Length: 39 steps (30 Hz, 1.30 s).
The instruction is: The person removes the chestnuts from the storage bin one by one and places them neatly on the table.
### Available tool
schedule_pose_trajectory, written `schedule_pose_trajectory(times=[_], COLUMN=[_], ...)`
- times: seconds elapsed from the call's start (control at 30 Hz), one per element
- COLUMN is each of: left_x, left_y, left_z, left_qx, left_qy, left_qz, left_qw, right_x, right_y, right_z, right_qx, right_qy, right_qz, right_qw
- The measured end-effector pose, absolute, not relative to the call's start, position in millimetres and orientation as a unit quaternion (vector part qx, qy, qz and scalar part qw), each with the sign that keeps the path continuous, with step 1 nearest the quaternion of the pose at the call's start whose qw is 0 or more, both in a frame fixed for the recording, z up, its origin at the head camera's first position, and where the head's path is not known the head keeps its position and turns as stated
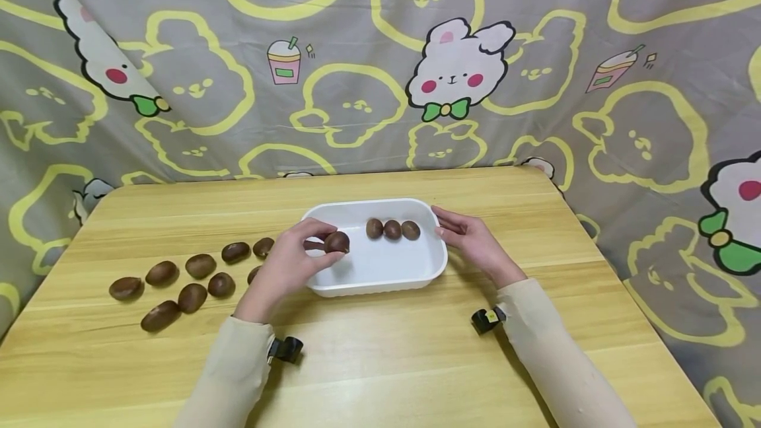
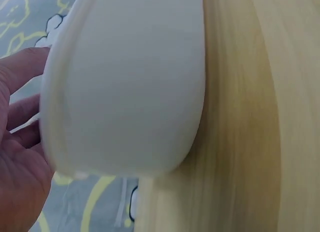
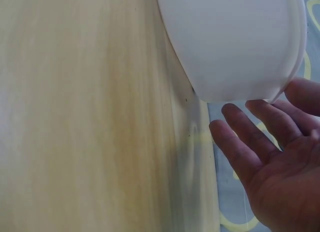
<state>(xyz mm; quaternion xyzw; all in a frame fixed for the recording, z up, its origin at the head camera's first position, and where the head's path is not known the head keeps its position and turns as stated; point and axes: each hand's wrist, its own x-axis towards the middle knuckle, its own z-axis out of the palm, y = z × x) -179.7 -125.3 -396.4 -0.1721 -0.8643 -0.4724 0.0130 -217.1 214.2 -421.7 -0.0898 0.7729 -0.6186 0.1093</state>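
Note:
In the head view, my left hand (image 1: pixel 291 259) pinches a glossy brown chestnut (image 1: pixel 337 242) between thumb and fingers, over the left end of a white rectangular tray (image 1: pixel 380 286). Inside the tray, three more chestnuts (image 1: pixel 392 230) sit in a row toward the back right. My right hand (image 1: pixel 475 243) is at the tray's right end, thumb and fingertips right at the rim. The right wrist view shows those fingers (image 3: pixel 245 132) extended and spread beside the tray wall (image 3: pixel 240 47). In the left wrist view, the tray wall (image 2: pixel 125 82) hides the held chestnut and the left fingertips.
Left of the tray, several loose chestnuts (image 1: pixel 192 298) lie in two rough rows on the wooden table (image 1: pixel 380 362); the left hand partly covers some. Behind the table hangs a grey patterned cloth (image 1: pixel 357 117). A black wrist camera (image 1: pixel 287 349) sits at the left cuff, another (image 1: pixel 487 320) at the right.

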Motion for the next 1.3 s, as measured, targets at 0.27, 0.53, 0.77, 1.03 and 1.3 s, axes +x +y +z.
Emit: schedule_pose_trajectory(times=[0.27,0.53,0.77,1.03,1.3], left_x=[-174.0,-165.0,-148.9,-128.9,-111.5], left_y=[-150.5,-175.4,-204.9,-241.7,-268.4], left_z=[-390.6,-387.8,-381.0,-382.2,-387.9], left_qx=[-0.158,-0.144,-0.106,-0.074,-0.065], left_qy=[-0.850,-0.859,-0.890,-0.908,-0.902], left_qz=[-0.502,-0.489,-0.441,-0.403,-0.411], left_qw=[0.025,0.045,0.054,0.089,0.118], right_x=[-218.3,-218.5,-219.3,-218.9,-219.4], right_y=[215.0,215.4,214.5,215.0,214.5], right_z=[-423.5,-423.0,-423.5,-424.1,-424.9], right_qx=[-0.085,-0.081,-0.085,-0.085,-0.082], right_qy=[0.766,0.768,0.771,0.773,0.771], right_qz=[-0.627,-0.625,-0.621,-0.619,-0.621], right_qw=[0.115,0.115,0.112,0.111,0.114])
